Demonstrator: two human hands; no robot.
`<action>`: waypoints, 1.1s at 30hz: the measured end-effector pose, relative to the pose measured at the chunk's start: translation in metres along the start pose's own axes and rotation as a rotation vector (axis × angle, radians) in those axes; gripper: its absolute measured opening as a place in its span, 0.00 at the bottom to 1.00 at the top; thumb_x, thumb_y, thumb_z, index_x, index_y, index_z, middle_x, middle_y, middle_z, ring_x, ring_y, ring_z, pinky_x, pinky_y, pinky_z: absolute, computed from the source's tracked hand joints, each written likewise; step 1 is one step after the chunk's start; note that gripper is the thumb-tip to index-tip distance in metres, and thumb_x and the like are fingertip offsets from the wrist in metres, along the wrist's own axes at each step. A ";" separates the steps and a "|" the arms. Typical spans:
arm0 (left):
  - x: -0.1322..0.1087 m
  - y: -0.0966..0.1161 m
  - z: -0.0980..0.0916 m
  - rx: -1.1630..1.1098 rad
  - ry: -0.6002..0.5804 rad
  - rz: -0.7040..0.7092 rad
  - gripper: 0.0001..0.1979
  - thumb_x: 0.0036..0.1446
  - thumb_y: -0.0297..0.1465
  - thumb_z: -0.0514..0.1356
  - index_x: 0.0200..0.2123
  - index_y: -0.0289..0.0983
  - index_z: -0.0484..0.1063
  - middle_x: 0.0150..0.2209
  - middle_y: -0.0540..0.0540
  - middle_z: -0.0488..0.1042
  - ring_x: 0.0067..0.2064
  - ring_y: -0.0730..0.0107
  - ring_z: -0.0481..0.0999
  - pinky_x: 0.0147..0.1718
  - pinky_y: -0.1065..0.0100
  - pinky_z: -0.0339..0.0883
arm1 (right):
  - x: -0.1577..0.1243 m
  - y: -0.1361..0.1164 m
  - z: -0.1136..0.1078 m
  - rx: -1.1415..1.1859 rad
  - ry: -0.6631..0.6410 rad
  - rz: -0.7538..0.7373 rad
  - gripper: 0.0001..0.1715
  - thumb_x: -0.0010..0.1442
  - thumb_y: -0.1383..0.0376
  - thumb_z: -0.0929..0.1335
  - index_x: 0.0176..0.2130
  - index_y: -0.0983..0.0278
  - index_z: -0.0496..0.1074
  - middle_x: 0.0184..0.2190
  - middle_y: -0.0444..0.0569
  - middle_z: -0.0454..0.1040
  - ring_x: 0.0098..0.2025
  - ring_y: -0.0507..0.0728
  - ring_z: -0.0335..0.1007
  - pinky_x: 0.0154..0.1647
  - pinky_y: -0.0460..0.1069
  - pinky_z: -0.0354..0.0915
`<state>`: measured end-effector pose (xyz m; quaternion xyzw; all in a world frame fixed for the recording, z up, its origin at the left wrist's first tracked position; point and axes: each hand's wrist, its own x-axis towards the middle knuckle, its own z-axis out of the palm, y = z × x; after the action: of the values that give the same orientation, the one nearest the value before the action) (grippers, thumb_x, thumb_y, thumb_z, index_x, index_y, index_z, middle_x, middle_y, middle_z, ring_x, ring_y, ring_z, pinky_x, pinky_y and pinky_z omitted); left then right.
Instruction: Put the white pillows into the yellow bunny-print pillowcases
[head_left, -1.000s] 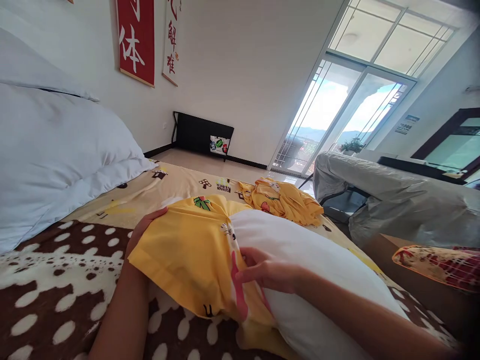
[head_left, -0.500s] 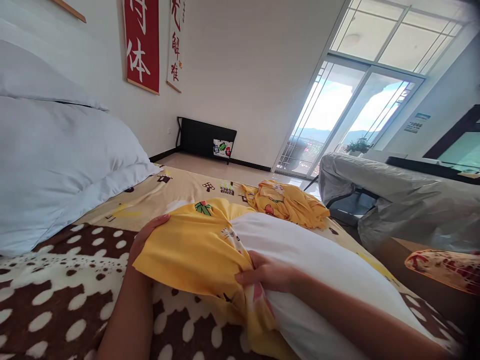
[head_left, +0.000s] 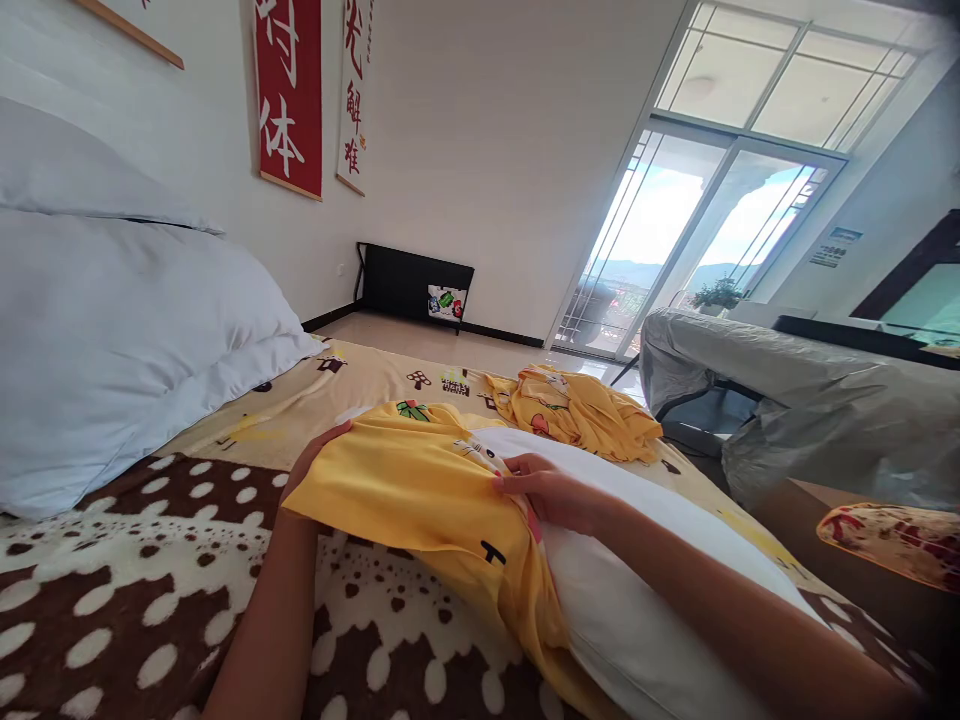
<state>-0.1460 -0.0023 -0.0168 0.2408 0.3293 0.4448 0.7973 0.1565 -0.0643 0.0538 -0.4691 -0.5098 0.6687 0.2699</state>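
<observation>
A yellow printed pillowcase (head_left: 409, 490) is drawn partway over a white pillow (head_left: 637, 590) that lies on the bed before me. My left hand (head_left: 319, 455) holds the far left part of the pillowcase; its thumb shows along the upper edge, and its other fingers are hidden under the cloth. With thumb and fingers pinched, my right hand (head_left: 544, 490) grips gathered pillowcase fabric where the yellow meets the white pillow. The pillowcase's front edge hangs loose between the hands and droops toward me.
Crumpled yellow fabric (head_left: 577, 410) lies farther back on the bed. White pillows (head_left: 142, 340) are stacked at the left. A brown dotted blanket (head_left: 90, 590) covers the near bed. Right of the bed are plastic-covered furniture (head_left: 825, 400) and a cardboard box (head_left: 795, 510).
My right hand has moved slightly up and right along the pillowcase. The left hand has shifted a little right, and the cloth between them is stretched flatter.
</observation>
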 end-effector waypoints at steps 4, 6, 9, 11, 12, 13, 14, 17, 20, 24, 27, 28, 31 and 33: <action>0.003 0.002 0.001 0.033 0.059 0.035 0.18 0.45 0.38 0.64 0.40 0.35 0.76 0.31 0.42 0.80 0.35 0.49 0.79 0.34 0.56 0.73 | 0.022 -0.013 -0.002 -0.171 0.073 -0.007 0.20 0.43 0.54 0.76 0.24 0.66 0.68 0.21 0.40 0.68 0.23 0.47 0.62 0.23 0.42 0.58; 0.005 0.002 -0.004 0.006 0.080 -0.012 0.16 0.46 0.36 0.64 0.39 0.35 0.76 0.30 0.41 0.79 0.31 0.51 0.79 0.31 0.57 0.73 | 0.034 -0.020 -0.001 -0.296 0.039 0.006 0.18 0.41 0.57 0.76 0.26 0.66 0.70 0.23 0.40 0.71 0.27 0.48 0.65 0.26 0.43 0.60; 0.007 0.002 -0.009 -0.022 0.073 -0.049 0.14 0.49 0.34 0.62 0.40 0.35 0.75 0.29 0.42 0.79 0.30 0.53 0.79 0.29 0.58 0.73 | 0.047 -0.031 -0.006 -0.603 0.120 -0.017 0.15 0.39 0.61 0.76 0.26 0.66 0.72 0.24 0.41 0.72 0.27 0.50 0.66 0.27 0.44 0.60; 0.010 0.000 -0.008 -0.037 0.046 -0.049 0.14 0.51 0.33 0.60 0.41 0.35 0.75 0.29 0.43 0.79 0.31 0.53 0.79 0.29 0.58 0.73 | 0.052 -0.037 -0.016 -0.747 0.211 -0.049 0.14 0.38 0.61 0.75 0.24 0.66 0.72 0.22 0.41 0.71 0.26 0.50 0.65 0.25 0.44 0.58; 0.012 -0.001 -0.006 -0.050 0.033 -0.026 0.13 0.52 0.32 0.60 0.41 0.35 0.74 0.29 0.43 0.79 0.31 0.53 0.79 0.29 0.58 0.73 | 0.053 -0.038 -0.023 -0.776 0.237 -0.063 0.14 0.39 0.61 0.75 0.24 0.67 0.72 0.21 0.41 0.71 0.26 0.51 0.65 0.25 0.44 0.58; 0.014 -0.001 -0.004 -0.067 0.022 0.012 0.12 0.53 0.32 0.59 0.41 0.35 0.74 0.28 0.43 0.78 0.31 0.54 0.79 0.29 0.59 0.74 | 0.054 -0.039 -0.030 -0.768 0.249 -0.069 0.14 0.39 0.61 0.75 0.24 0.67 0.72 0.21 0.41 0.71 0.27 0.51 0.66 0.25 0.44 0.58; 0.017 -0.001 -0.002 -0.089 0.016 0.060 0.11 0.53 0.32 0.58 0.40 0.35 0.74 0.28 0.43 0.78 0.30 0.55 0.79 0.29 0.60 0.74 | 0.055 -0.038 -0.037 -0.740 0.256 -0.070 0.15 0.38 0.60 0.76 0.23 0.67 0.71 0.21 0.41 0.71 0.27 0.51 0.66 0.26 0.44 0.58; 0.026 0.000 -0.004 -0.123 -0.008 0.283 0.09 0.55 0.31 0.56 0.35 0.34 0.73 0.26 0.44 0.77 0.28 0.61 0.78 0.28 0.65 0.74 | 0.057 -0.032 -0.057 -0.584 0.247 -0.053 0.19 0.36 0.58 0.77 0.22 0.66 0.69 0.22 0.41 0.72 0.28 0.53 0.68 0.28 0.45 0.62; 0.027 0.002 -0.019 -0.084 -0.040 0.425 0.08 0.53 0.28 0.54 0.29 0.34 0.72 0.21 0.46 0.75 0.22 0.70 0.74 0.23 0.71 0.70 | 0.057 -0.028 -0.070 -0.327 0.203 -0.015 0.23 0.33 0.58 0.78 0.23 0.65 0.68 0.25 0.43 0.74 0.30 0.53 0.71 0.32 0.46 0.67; 0.010 -0.001 -0.028 0.203 -0.187 0.310 0.05 0.47 0.27 0.60 0.25 0.30 0.74 0.15 0.42 0.72 0.13 0.70 0.68 0.13 0.73 0.58 | 0.053 -0.027 -0.079 -0.191 0.232 -0.014 0.22 0.34 0.60 0.79 0.25 0.66 0.68 0.27 0.46 0.75 0.29 0.53 0.72 0.33 0.47 0.69; -0.009 -0.005 -0.005 0.678 -0.423 0.189 0.13 0.43 0.34 0.66 0.31 0.30 0.78 0.25 0.34 0.78 0.23 0.59 0.76 0.15 0.73 0.55 | 0.053 -0.023 -0.078 -0.147 0.286 -0.028 0.20 0.37 0.62 0.78 0.27 0.65 0.68 0.27 0.46 0.75 0.29 0.52 0.73 0.32 0.45 0.70; -0.014 -0.006 0.008 0.808 -0.436 0.183 0.15 0.42 0.37 0.67 0.31 0.32 0.78 0.27 0.34 0.79 0.26 0.58 0.77 0.16 0.73 0.55 | 0.053 -0.021 -0.077 -0.138 0.298 -0.031 0.19 0.39 0.62 0.78 0.27 0.64 0.68 0.27 0.45 0.75 0.29 0.52 0.73 0.32 0.45 0.70; -0.030 -0.010 0.045 1.079 -0.212 0.215 0.15 0.44 0.44 0.65 0.23 0.37 0.77 0.24 0.41 0.78 0.26 0.61 0.76 0.19 0.72 0.58 | 0.050 -0.014 -0.068 -0.132 0.261 -0.026 0.18 0.43 0.59 0.77 0.28 0.65 0.70 0.27 0.48 0.76 0.28 0.53 0.74 0.31 0.46 0.71; -0.039 -0.012 0.062 1.201 -0.010 0.212 0.19 0.45 0.47 0.63 0.16 0.38 0.74 0.20 0.44 0.76 0.24 0.63 0.75 0.21 0.72 0.59 | 0.045 -0.011 -0.062 -0.157 0.158 -0.008 0.18 0.45 0.56 0.76 0.29 0.66 0.71 0.29 0.49 0.78 0.29 0.53 0.74 0.30 0.45 0.71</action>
<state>-0.1081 -0.0477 0.0287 0.6821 0.4929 0.2571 0.4750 0.1924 0.0038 0.0459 -0.5380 -0.5395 0.5867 0.2743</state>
